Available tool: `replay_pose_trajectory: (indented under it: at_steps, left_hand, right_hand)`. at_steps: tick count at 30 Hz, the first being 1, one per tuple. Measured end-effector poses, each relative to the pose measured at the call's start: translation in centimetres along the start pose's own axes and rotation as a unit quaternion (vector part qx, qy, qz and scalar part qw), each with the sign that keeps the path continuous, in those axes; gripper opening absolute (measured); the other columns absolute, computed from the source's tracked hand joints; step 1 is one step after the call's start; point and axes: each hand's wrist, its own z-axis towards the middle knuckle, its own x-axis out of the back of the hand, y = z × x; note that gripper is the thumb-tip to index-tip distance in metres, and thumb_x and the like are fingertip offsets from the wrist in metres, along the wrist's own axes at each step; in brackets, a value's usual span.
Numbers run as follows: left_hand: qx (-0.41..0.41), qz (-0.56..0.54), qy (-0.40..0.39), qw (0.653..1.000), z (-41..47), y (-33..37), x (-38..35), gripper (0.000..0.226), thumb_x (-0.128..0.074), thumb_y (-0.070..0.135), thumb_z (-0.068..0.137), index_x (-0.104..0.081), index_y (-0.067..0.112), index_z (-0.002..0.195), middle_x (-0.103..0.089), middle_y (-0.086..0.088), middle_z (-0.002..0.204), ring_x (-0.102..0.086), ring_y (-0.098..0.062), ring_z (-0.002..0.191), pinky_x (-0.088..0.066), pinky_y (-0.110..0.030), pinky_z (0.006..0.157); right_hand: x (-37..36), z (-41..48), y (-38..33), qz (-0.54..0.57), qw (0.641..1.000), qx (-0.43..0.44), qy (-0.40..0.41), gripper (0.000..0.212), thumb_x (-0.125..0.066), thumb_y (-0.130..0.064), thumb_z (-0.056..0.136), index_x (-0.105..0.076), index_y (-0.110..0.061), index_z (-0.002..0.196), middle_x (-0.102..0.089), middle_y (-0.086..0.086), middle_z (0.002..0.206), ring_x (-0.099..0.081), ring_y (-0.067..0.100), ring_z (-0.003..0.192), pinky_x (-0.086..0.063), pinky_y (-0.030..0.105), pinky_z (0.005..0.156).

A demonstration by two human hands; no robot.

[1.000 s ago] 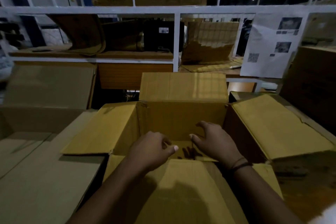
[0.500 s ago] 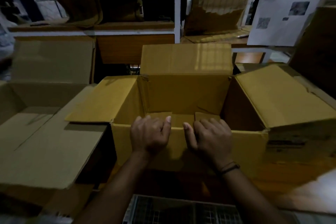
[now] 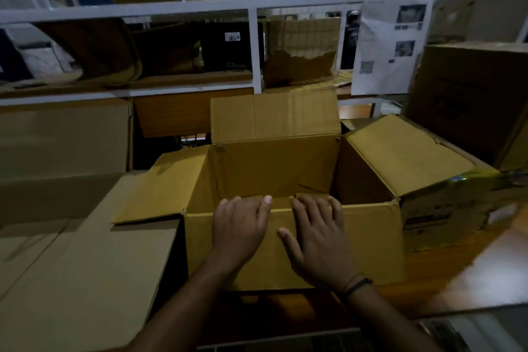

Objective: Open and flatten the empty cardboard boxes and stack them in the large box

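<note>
Across the top of the frame runs a white shelving rack (image 3: pixel 254 46) crammed with torn cardboard. Below it, at the left edge, an open large box (image 3: pixel 57 194) spreads its flaps; it is probably where the flattened ones are to go. In the centre stands the cardboard box (image 3: pixel 274 174), upright on the wooden surface (image 3: pixel 423 268). It is empty as far as its inside shows, with the far flap standing up and both side flaps folded outward. Another carton (image 3: pixel 471 100) sits at the right edge, and a printed sheet (image 3: pixel 388 46) hangs from the rack at upper right.

Both hands are on the near wall of the centre box. The left hand (image 3: pixel 241 226) has its fingers hooked over the top rim, holding the cardboard. The right hand (image 3: pixel 317 234) grips the rim too, thumb spread on the outer face. A dark band (image 3: pixel 357 286) circles the right wrist.

The corrugated board looks light, stiff across each panel and ready to bend only along its creases. The rim close to a corner seems the best hold, since a loose flap would merely hinge. Whether the bottom is taped cannot be told; it must open before the walls will fold flat.
</note>
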Motion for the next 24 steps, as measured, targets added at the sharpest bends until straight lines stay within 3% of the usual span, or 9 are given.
replay_pose_trajectory:
  at_steps: [2, 5, 8, 11, 14, 17, 19, 21, 24]
  left_hand:
    - [-0.012, -0.009, -0.009, 1.0, -0.4, 0.0, 0.6, 0.055, -0.023, 0.053, 0.109, -0.062, 0.033, 0.076, -0.056, 0.012, 0.067, -0.05, -0.007, 0.07, -0.043, -0.042, 0.08]
    - [-0.031, -0.006, -0.02, 0.999, -1.4, 0.0, 0.9, 0.052, -0.023, 0.052, 0.108, -0.071, 0.031, 0.106, -0.069, 0.012, 0.095, -0.056, -0.01, 0.088, -0.043, -0.04, 0.088]
    - [-0.028, 0.027, -0.033, 0.999, -2.9, 0.0, 0.7, 0.053, -0.022, 0.051, 0.104, -0.063, 0.029, 0.129, -0.063, 0.008, 0.131, -0.051, -0.015, 0.121, -0.032, -0.04, 0.111]
    - [-0.017, 0.028, -0.098, 0.995, -3.5, 0.0, 1.7, 0.063, -0.016, 0.056, 0.102, -0.043, 0.029, 0.153, -0.04, 0.004, 0.16, -0.029, -0.018, 0.149, -0.007, -0.044, 0.127]
    - [-0.001, -0.01, -0.182, 0.983, -3.3, 0.3, 4.6, 0.061, -0.026, 0.061, 0.105, -0.031, 0.034, 0.159, -0.024, 0.003, 0.169, -0.013, -0.021, 0.156, 0.003, -0.048, 0.127]
    - [0.015, -0.057, -0.212, 0.976, -3.1, 1.1, 9.0, 0.057, -0.035, 0.068, 0.1, -0.044, 0.04, 0.15, -0.036, 0.012, 0.162, -0.017, -0.018, 0.154, 0.005, -0.052, 0.125]
    - [0.002, -0.079, -0.156, 0.985, -3.2, 1.8, 11.5, 0.051, -0.037, 0.07, 0.098, -0.055, 0.043, 0.137, -0.048, 0.018, 0.151, -0.026, -0.012, 0.15, 0.003, -0.052, 0.124]
    - [-0.018, -0.097, -0.045, 0.994, -3.5, 2.5, 13.1, 0.045, -0.039, 0.069, 0.099, -0.062, 0.042, 0.126, -0.057, 0.02, 0.141, -0.035, -0.009, 0.144, -0.005, -0.052, 0.124]
    - [-0.04, -0.112, 0.132, 0.984, -4.0, 3.2, 13.4, 0.036, -0.052, 0.057, 0.096, -0.067, 0.035, 0.122, -0.055, 0.007, 0.145, -0.037, -0.021, 0.144, -0.021, -0.058, 0.12]
  right_hand:
    - [0.5, -1.0, -1.0, -0.008, 1.0, 0.005, -0.013, 0.075, -0.037, -0.065, 0.103, -0.035, -0.015, 0.159, -0.035, 0.008, 0.163, -0.025, 0.03, 0.154, -0.016, 0.059, 0.124]
    - [0.9, -2.6, -2.4, -0.017, 0.999, 0.034, -0.039, 0.097, -0.038, -0.077, 0.096, -0.012, -0.014, 0.165, -0.003, 0.013, 0.173, 0.003, 0.033, 0.159, -0.006, 0.063, 0.125]
    - [0.7, -4.3, -3.0, -0.044, 0.993, 0.075, -0.077, 0.123, -0.045, -0.093, 0.079, -0.009, -0.013, 0.165, 0.004, 0.018, 0.172, 0.004, 0.041, 0.158, -0.006, 0.066, 0.12]
    - [0.6, -5.4, -2.8, -0.111, 0.982, 0.097, -0.115, 0.137, -0.054, -0.095, 0.065, -0.01, -0.013, 0.165, -0.001, 0.021, 0.171, -0.004, 0.046, 0.156, -0.007, 0.067, 0.117]
    - [2.1, -5.3, -2.4, -0.136, 0.978, 0.117, -0.109, 0.118, -0.051, -0.09, 0.075, -0.021, -0.019, 0.164, -0.02, 0.018, 0.169, -0.023, 0.043, 0.153, -0.015, 0.066, 0.112]
    - [5.0, -4.5, -2.4, -0.126, 0.973, 0.166, -0.094, 0.081, -0.04, -0.081, 0.09, -0.042, -0.031, 0.153, -0.049, 0.006, 0.156, -0.049, 0.03, 0.142, -0.025, 0.063, 0.117]
    - [7.7, -3.5, -3.0, -0.086, 0.982, 0.166, -0.035, 0.056, -0.045, -0.069, 0.097, -0.057, -0.033, 0.138, -0.065, -0.002, 0.139, -0.062, 0.02, 0.127, -0.037, 0.061, 0.114]
    - [10.3, -1.9, -3.6, -0.045, 0.989, 0.131, 0.042, 0.041, -0.052, -0.056, 0.098, -0.067, -0.028, 0.125, -0.073, -0.005, 0.122, -0.067, 0.015, 0.114, -0.04, 0.059, 0.112]
    - [11.4, 1.3, -3.3, -0.05, 0.987, 0.057, 0.143, 0.042, -0.057, -0.045, 0.1, -0.067, -0.019, 0.13, -0.07, 0.002, 0.128, -0.062, 0.021, 0.122, -0.033, 0.059, 0.116]
